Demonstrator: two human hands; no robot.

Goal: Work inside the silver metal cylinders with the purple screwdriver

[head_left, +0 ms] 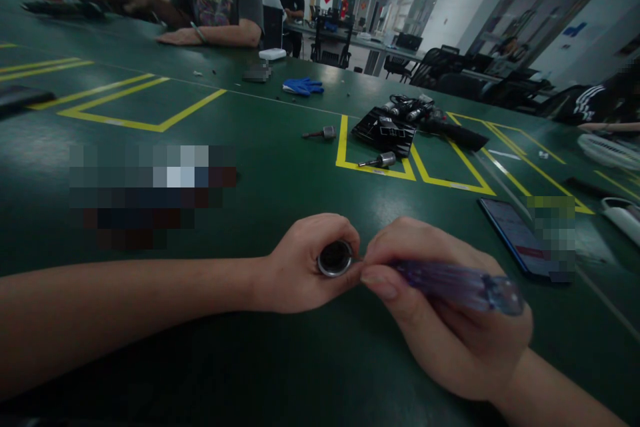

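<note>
My left hand (315, 263) is closed around a round metal cylinder (335, 259), whose dark, hollow open end with a shiny rim faces me. In my right hand (445, 313) is a screwdriver (450, 285) with a clear purplish handle, gripped between thumb and fingers. Its thin shaft points left, towards the side of the cylinder; my fingers hide the tip, and I cannot tell whether it touches. Beyond my hands, two metal pieces with thin shafts lie on the green table: one metal piece (327, 133) outside the yellow tape, another metal piece (385, 160) on the tape.
A black plastic bag (383, 133) lies beside bundled cables (413, 107). To the right is a phone (520, 240). Farther off are a blue glove (303, 86) and a person (215, 7) with forearms on the green table (280, 173). A blurred patch hides something at left.
</note>
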